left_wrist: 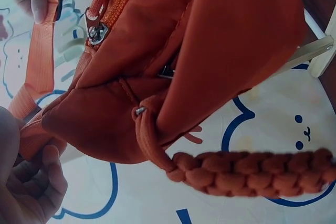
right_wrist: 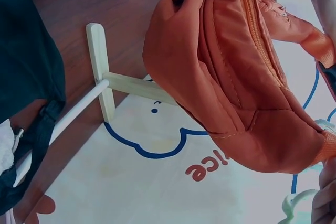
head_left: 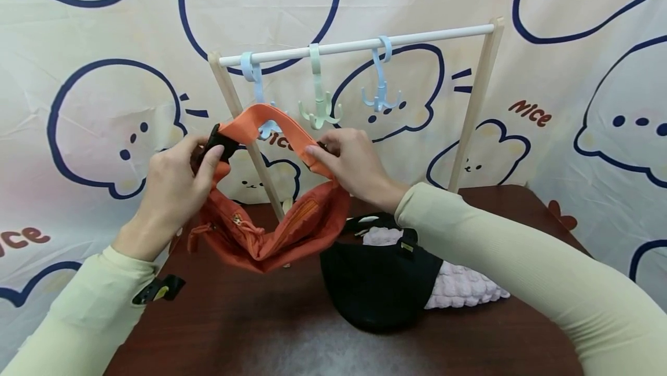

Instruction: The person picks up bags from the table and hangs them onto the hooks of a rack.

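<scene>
Hanging between the hands (head_left: 176, 183) (head_left: 359, 163) — an orange bag (head_left: 283, 243), strap (head_left: 251, 118) gripped in both.

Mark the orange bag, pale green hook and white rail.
Orange bag (head_left: 292, 241), head view: body fabric.
Pale green hook (head_left: 318, 87), head view: stem.
White rail (head_left: 354, 46), head view: bar's middle stretch.

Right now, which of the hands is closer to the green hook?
The right hand. In the head view it grips the orange strap just below and right of the green hook; the left hand, holding the black buckle, is farther off, down and left.
</scene>
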`<state>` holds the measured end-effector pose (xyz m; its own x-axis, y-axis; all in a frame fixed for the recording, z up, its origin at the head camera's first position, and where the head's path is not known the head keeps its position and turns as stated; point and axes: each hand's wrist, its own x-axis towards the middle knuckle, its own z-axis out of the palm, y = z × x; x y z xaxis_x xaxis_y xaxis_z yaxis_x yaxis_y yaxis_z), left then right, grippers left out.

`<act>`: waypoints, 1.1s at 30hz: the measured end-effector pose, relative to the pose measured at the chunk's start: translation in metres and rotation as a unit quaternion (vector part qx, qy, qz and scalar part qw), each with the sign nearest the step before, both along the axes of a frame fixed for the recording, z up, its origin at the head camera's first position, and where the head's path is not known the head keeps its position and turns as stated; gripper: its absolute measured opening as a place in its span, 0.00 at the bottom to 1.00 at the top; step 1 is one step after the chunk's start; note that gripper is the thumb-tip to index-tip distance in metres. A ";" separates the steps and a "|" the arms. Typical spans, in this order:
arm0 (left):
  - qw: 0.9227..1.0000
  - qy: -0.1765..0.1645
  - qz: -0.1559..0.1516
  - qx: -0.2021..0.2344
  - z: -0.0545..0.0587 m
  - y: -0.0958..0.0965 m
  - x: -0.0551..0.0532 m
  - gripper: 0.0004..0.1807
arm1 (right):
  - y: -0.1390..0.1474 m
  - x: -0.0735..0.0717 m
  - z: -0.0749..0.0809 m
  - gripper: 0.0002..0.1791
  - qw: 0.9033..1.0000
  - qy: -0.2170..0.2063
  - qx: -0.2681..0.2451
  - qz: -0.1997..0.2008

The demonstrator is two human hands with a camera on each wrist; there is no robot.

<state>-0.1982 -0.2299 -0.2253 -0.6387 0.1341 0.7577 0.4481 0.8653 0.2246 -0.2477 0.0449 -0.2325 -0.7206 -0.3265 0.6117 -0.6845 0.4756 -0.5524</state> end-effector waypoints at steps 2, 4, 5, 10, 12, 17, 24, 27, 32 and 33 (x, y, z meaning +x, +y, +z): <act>1.000 -0.001 0.001 0.006 0.001 -0.001 0.000 0.14 | -0.002 -0.001 0.002 0.11 1.000 0.001 0.001 0.002; 1.000 0.001 0.002 0.010 0.003 -0.002 -0.001 0.14 | -0.003 -0.001 0.003 0.11 1.000 0.001 0.004 0.002; 1.000 0.001 0.003 0.011 0.004 -0.003 -0.001 0.14 | -0.004 -0.001 0.004 0.12 1.000 0.001 0.006 0.002; 1.000 0.002 0.014 0.016 0.008 -0.008 -0.002 0.15 | -0.008 -0.001 0.007 0.12 1.000 0.000 0.015 -0.005; 1.000 0.003 0.018 0.014 0.009 -0.009 -0.003 0.15 | -0.009 -0.001 0.007 0.12 1.000 -0.001 0.017 -0.006; 1.000 -0.001 0.024 0.012 0.010 -0.010 -0.006 0.16 | -0.010 -0.001 0.008 0.12 1.000 -0.006 0.018 -0.006; 0.999 -0.004 0.029 0.020 0.012 -0.015 -0.012 0.16 | -0.012 -0.001 0.011 0.12 1.000 -0.002 0.025 -0.001; 0.999 -0.005 0.033 0.022 0.012 -0.017 -0.014 0.17 | -0.013 -0.002 0.012 0.12 1.000 -0.007 0.028 0.002; 0.999 -0.012 0.041 0.027 0.013 -0.018 -0.017 0.17 | -0.015 -0.003 0.013 0.11 1.000 -0.008 0.030 -0.002; 0.999 -0.014 0.042 0.029 0.013 -0.018 -0.017 0.17 | -0.016 -0.003 0.013 0.11 0.999 -0.007 0.031 -0.003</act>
